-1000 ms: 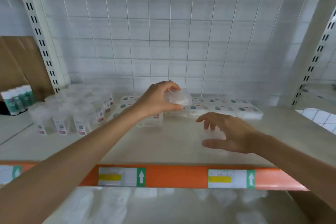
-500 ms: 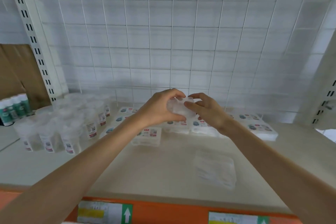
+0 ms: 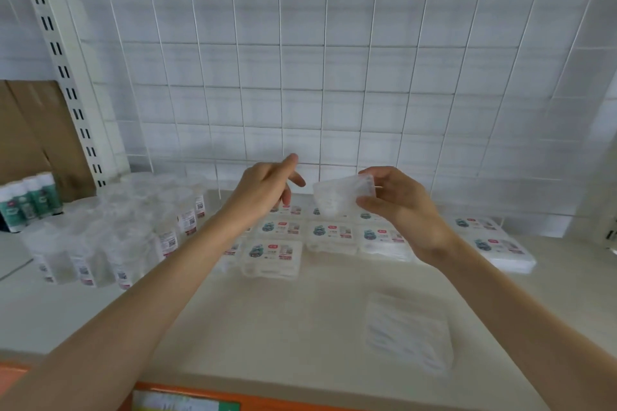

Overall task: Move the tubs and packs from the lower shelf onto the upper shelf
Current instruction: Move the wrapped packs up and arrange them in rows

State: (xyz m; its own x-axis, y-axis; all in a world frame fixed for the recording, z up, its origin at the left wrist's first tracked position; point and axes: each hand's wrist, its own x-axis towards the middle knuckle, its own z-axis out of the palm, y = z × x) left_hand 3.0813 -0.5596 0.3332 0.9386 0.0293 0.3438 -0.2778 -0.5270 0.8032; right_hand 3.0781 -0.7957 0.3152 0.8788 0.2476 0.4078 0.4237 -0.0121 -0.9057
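Clear plastic tub [image 3: 340, 198], small and translucent, is held tilted in the air above the back rows of the cream upper shelf [image 3: 267, 327]. It is pinched at its right end between the thumb and fingers of the right hand [image 3: 404, 210]. The left hand [image 3: 263, 192] is raised just beside the tub, apart from it, with fingers loosely spread and nothing held.

White labelled packs [image 3: 272, 253] are laid flat in rows along the back of the shelf. Clear labelled tubs [image 3: 110, 237] are stood in a cluster at the left rear. One flat clear pack [image 3: 407, 334] lies alone near the front right. Bare surface is seen across the front centre and left.

The front is bounded by an orange lip [image 3: 300, 402], the back by a white wire grid [image 3: 320, 77]. A white slotted upright [image 3: 63, 70] stands at the left rear, with brown cardboard [image 3: 30, 130] and green-and-white bottles [image 3: 28, 200] beyond it.
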